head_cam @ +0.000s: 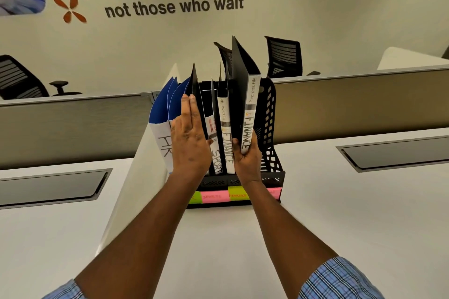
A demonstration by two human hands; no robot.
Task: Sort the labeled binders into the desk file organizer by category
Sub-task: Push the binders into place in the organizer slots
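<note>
A black mesh file organizer (272,153) stands on the white desk, with green and pink slot labels (215,196) along its front. Blue folders marked HR (161,114) fill the left slot. A black binder marked SPORTS (216,160) and one marked FINANCE (227,143) stand in the middle slots. My right hand (246,160) grips the lower spine of a second black FINANCE binder (250,114), held upright above the organizer's right part. My left hand (188,138) presses flat, fingers straight, against a black binder cover next to the blue folders.
A white desk divider (136,177) runs toward me on the left of the organizer. Grey cable hatches (48,187) (393,153) are set into the desk on both sides. Low partitions and black office chairs (284,56) stand behind.
</note>
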